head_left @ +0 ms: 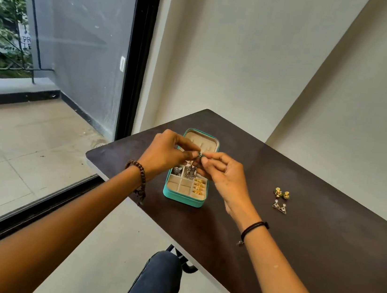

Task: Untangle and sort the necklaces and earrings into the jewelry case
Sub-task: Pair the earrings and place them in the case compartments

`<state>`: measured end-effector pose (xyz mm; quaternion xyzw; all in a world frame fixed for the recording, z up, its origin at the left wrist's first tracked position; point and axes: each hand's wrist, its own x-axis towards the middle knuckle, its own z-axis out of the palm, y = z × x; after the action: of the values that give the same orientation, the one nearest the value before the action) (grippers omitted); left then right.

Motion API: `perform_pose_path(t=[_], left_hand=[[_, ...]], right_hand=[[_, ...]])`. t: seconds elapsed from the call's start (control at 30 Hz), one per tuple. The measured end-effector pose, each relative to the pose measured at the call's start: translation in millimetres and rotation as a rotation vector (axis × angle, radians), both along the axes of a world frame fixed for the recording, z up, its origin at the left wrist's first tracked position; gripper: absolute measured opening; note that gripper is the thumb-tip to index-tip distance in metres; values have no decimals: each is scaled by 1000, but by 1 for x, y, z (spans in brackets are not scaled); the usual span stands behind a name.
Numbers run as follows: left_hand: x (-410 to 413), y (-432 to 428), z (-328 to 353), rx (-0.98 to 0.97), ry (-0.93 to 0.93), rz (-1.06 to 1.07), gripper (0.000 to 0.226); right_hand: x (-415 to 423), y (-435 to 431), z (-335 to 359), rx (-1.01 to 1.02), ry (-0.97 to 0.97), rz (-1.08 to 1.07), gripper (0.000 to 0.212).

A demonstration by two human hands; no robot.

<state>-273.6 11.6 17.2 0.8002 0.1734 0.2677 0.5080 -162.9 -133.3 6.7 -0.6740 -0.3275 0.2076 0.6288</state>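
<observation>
Right of the right hand (223, 175), two earring pairs (281, 199) lay on the table (297, 246). Under both hands sat the open case (181, 200). Above it, the left hand (164, 153) and the right hand pinched a small silver earring (200, 155) between their fingertips.

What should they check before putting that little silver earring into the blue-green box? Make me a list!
1. Grip: the left hand and right hand both pinch the small silver earring: ok.
2. The turquoise jewelry case is open below the hands: ok.
3. Free space: the cream compartments at the near left look empty: ok.
4. Earring free of tangles: cannot tell, too small.
5. Everything sorted: not ok. The green-and-gold stud pair and the triangular silver pair lie on the dark brown table.
</observation>
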Motion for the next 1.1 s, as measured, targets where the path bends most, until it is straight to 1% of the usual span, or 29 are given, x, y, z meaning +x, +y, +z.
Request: perform_pose_path(t=[0.1,0.17,0.2,0.3,0.37,0.47,0.67,0.9,1.1], left_hand=[[-1,-2,-7,35,40,23,15],[-1,-3,-11,51,65,19,16],[-2,-3,-13,61,79,16,16],[-3,-5,-17,113,119,29,15],[-4,-7,-16,135,149,45,14],[-4,-8,-17,168,188,59,10],[-2,-8,-19,238,256,76,13],[-6,-11,-16,290,253,110,15],[2,-35,-4,308,195,83,18]], right_hand=[[1,-2,-8,-31,0,10,19],[1,-4,-12,-74,-43,14,18],[2,-5,-13,-100,-89,6,18],[4,-5,-15,-203,-309,-66,17],[4,-4,-14,-250,-390,-94,17],[2,-1,-14,-285,-422,-91,16],[0,3,-18,-302,-508,-96,15],[1,-11,-16,-277,-578,-169,13],[4,-46,-8,-238,-590,-227,9]])
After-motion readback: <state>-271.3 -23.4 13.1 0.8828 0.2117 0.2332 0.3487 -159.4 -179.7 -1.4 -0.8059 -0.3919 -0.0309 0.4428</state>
